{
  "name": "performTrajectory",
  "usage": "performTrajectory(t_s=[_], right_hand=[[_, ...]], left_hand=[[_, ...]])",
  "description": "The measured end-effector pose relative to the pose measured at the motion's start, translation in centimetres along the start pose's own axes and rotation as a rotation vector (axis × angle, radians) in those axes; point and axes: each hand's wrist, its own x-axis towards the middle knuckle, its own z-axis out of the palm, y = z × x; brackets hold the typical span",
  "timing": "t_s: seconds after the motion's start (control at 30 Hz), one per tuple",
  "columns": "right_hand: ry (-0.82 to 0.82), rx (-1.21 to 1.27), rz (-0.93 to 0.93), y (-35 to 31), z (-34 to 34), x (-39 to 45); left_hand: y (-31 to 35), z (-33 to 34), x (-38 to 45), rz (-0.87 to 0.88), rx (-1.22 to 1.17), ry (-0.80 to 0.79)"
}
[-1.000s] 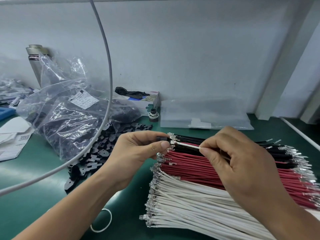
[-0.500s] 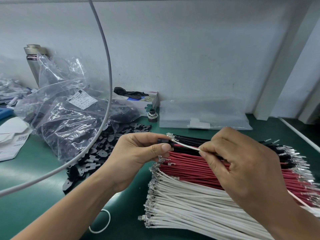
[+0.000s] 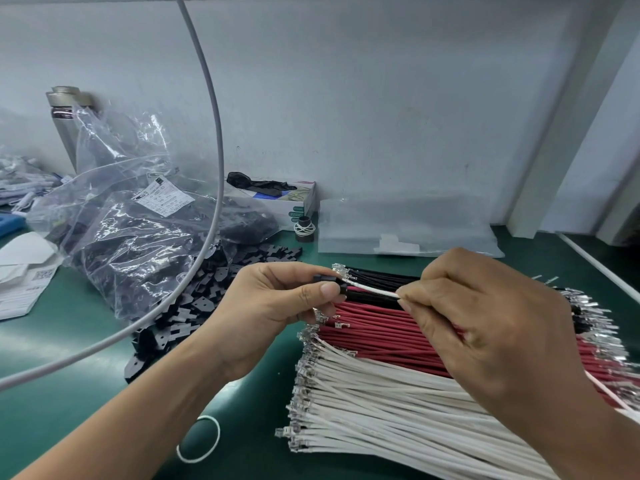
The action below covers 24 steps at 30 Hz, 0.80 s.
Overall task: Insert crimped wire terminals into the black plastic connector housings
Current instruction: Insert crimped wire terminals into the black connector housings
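My left hand pinches a small black connector housing between thumb and fingers, above the wire stack. My right hand grips a white wire by thumb and forefinger, and the wire's terminal end meets the housing's right side. Below lie three flat bundles of crimped wires: black wires farthest, red wires in the middle, white wires nearest. Loose black housings spill from a clear plastic bag on the left.
A grey cable arcs across the left of the view. A white rubber band lies on the green mat near the front. At the back wall stand a small box, a black spool and a flat clear bag. Papers lie far left.
My right hand has pushed the white wire leftward toward the housing, so its terminal tip now sits at the housing. My left hand has kept its place.
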Motion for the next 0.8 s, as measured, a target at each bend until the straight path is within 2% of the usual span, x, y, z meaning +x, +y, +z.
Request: performTrajectory(t_s=[0.37, 0.57, 0.8], right_hand=[[-0.016, -0.031, -0.031, 0.05, -0.2, 0.01], [-0.033, 0.134, 0.07, 0.15, -0.33, 0.2], [-0.033, 0.104, 0.106, -0.56, 0.45, -0.16]], left_hand=[[0.53, 0.22, -0.29, -0.026, 0.002, -0.044], [0.81, 0.15, -0.33, 0.007, 0.003, -0.037], [0.7, 0.17, -0.42, 0.034, 0.036, -0.052]])
